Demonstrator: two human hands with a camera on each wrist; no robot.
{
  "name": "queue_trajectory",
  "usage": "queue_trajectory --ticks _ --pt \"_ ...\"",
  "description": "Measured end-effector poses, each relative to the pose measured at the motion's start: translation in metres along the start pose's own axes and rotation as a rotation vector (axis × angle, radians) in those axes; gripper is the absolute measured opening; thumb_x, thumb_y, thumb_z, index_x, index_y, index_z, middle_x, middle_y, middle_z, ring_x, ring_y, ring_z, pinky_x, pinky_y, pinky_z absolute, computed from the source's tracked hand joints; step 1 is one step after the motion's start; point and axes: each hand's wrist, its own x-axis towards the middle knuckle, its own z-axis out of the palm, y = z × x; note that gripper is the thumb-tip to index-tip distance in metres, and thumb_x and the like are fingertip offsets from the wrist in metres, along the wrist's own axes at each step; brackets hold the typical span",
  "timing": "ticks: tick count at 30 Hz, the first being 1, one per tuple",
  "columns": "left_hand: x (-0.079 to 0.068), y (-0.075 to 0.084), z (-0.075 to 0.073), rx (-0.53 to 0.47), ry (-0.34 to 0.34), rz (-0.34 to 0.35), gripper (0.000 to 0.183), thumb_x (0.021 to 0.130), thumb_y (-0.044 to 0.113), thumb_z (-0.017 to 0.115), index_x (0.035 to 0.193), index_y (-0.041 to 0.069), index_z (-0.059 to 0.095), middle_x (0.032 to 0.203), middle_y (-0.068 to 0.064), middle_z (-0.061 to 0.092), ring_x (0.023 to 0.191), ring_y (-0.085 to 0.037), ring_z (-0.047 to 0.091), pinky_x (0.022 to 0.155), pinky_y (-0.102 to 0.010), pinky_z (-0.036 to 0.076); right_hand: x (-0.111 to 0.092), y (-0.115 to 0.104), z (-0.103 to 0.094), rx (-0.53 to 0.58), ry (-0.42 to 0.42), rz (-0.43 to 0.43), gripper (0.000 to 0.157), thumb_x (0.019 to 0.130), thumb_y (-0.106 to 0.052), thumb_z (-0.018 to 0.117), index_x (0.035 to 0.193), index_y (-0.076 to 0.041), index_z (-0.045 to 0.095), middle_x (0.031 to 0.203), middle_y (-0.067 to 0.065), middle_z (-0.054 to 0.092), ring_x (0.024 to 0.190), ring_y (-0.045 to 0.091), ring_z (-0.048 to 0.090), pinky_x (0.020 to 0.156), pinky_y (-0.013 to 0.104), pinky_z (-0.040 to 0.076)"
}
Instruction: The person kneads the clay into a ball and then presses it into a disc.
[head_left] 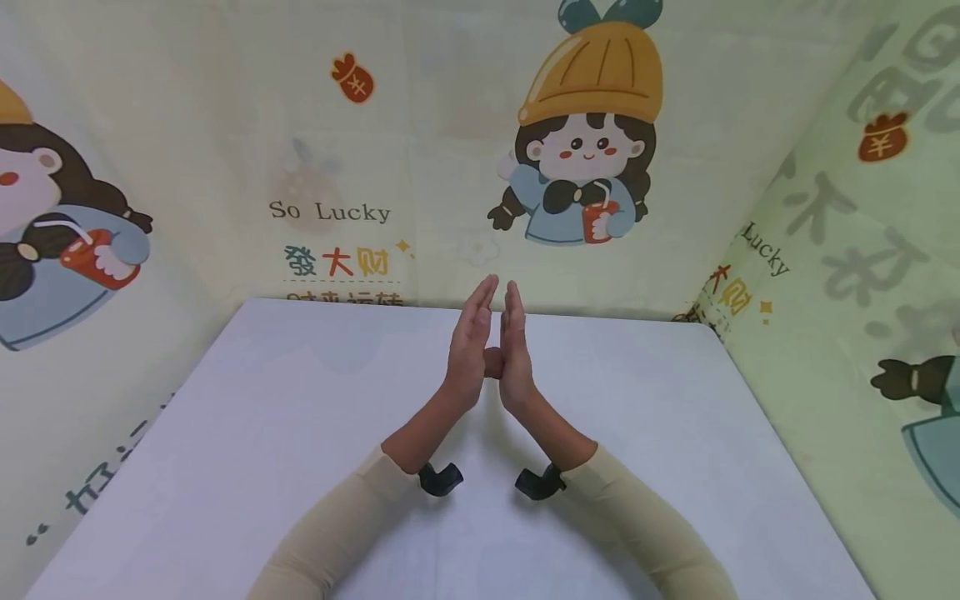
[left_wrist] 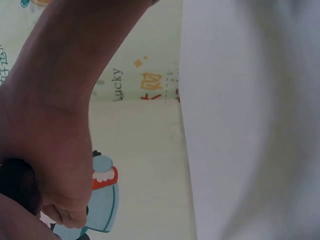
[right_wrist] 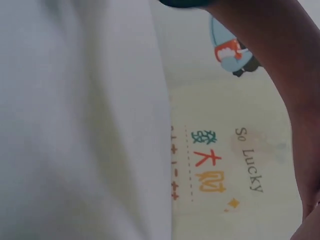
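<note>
In the head view, the left hand (head_left: pixel 467 354) and right hand (head_left: pixel 516 357) stand upright, palms facing, above the table. Both hands' fingers are straight and point up and away. A small brown rounded thing (head_left: pixel 492 363) is pressed between the palms; its kind I cannot tell. In the left wrist view it appears as a dark rounded shape (left_wrist: pixel 20 184) at the lower left, between the two hands, partly hidden by them. The right wrist view has a bare forearm (right_wrist: pixel 280 55) along its right side, with the held thing out of sight.
A white table (head_left: pixel 337 417) extends under both arms. Behind and beside it rise pale walls (head_left: pixel 450 167) printed with cartoon figures and lettering. Black wrist mounts (head_left: pixel 441 480) hang at the inner side of each beige sleeve (head_left: pixel 337 517).
</note>
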Motion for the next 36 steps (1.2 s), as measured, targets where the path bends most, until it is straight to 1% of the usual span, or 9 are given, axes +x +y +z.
queue_trajectory --ticks 2,12,17,20,24,25,28,31,36 --pt "0.003 0.001 -0.002 0.035 0.024 0.023 0.053 0.115 0.024 0.032 0.165 0.006 0.029 0.170 -0.006 0.031 0.157 -0.015 0.025 0.126 -0.039 0.019 -0.003 0.002 0.003 -0.016 -0.025 -0.014 0.091 0.106 -0.072 0.025 0.170 -0.010 0.003 0.176 0.008 0.001 0.121 0.008 0.055 0.128 0.047 0.002" --pt "0.016 0.002 -0.015 0.038 0.120 0.047 0.055 0.114 0.023 0.029 0.165 0.003 0.029 0.171 -0.010 0.028 0.158 -0.016 0.023 0.127 -0.039 0.015 -0.017 0.004 0.013 -0.062 -0.114 -0.125 0.084 0.109 -0.066 0.020 0.169 -0.009 0.004 0.175 0.007 0.009 0.079 0.000 0.042 0.109 0.024 0.035" --pt "0.016 0.000 -0.018 0.049 0.068 0.056 0.058 0.113 0.028 0.026 0.166 0.003 0.025 0.172 -0.008 0.025 0.158 -0.016 0.021 0.127 -0.040 0.013 -0.019 -0.002 0.016 -0.108 -0.119 -0.231 0.086 0.109 -0.065 0.020 0.169 -0.006 0.001 0.176 0.011 0.005 0.086 -0.001 0.051 0.127 0.033 0.007" --pt "0.010 -0.004 -0.014 0.057 -0.019 0.030 0.063 0.111 0.032 0.023 0.167 0.003 0.020 0.174 -0.007 0.020 0.160 -0.017 0.015 0.127 -0.044 0.010 -0.015 -0.006 0.015 -0.129 -0.072 -0.234 0.086 0.108 -0.068 0.021 0.170 -0.009 0.003 0.177 0.006 -0.001 0.120 -0.003 0.053 0.122 0.031 0.022" --pt "0.000 -0.008 -0.004 0.083 -0.121 0.002 0.065 0.111 0.035 0.018 0.168 0.005 0.015 0.176 -0.006 0.013 0.161 -0.018 0.005 0.127 -0.044 0.008 -0.009 -0.010 0.009 -0.179 -0.019 -0.213 0.087 0.107 -0.070 0.020 0.170 -0.012 0.005 0.177 0.000 -0.001 0.155 0.012 0.022 0.123 0.041 0.021" --pt "-0.002 -0.008 -0.001 0.084 -0.143 -0.009 0.065 0.112 0.037 0.017 0.169 0.006 0.014 0.176 -0.005 0.011 0.156 -0.019 0.025 0.123 -0.041 0.021 -0.007 -0.011 0.007 -0.189 -0.005 -0.216 0.088 0.107 -0.070 0.020 0.170 -0.011 0.006 0.177 0.000 0.000 0.160 0.015 0.002 0.126 0.045 0.007" --pt "-0.009 -0.006 0.007 0.095 -0.199 -0.016 0.070 0.113 0.050 0.017 0.170 0.009 0.011 0.167 -0.014 0.034 0.094 -0.013 0.064 0.084 -0.026 0.047 -0.002 -0.011 -0.001 -0.204 0.046 -0.233 0.090 0.107 -0.070 0.021 0.169 -0.008 0.006 0.176 0.001 0.002 0.161 0.020 0.002 0.127 0.049 0.004" --pt "-0.015 -0.004 0.014 0.100 -0.235 -0.020 0.079 0.111 0.061 0.019 0.170 0.010 0.009 0.168 -0.013 0.031 0.051 -0.012 0.030 0.051 -0.026 0.029 0.003 -0.012 -0.008 -0.194 0.095 -0.253 0.091 0.107 -0.069 0.024 0.169 -0.004 0.006 0.176 0.003 0.005 0.161 0.018 0.002 0.127 0.044 0.004" --pt "-0.022 -0.003 0.015 0.072 -0.228 -0.010 0.067 0.113 0.045 0.015 0.170 0.011 0.009 0.176 -0.001 0.007 0.058 -0.018 0.031 0.058 -0.026 0.031 0.006 -0.012 -0.011 -0.170 0.092 -0.262 0.093 0.107 -0.070 0.026 0.168 -0.002 0.005 0.176 0.005 0.003 0.161 0.018 0.000 0.127 0.043 0.002"
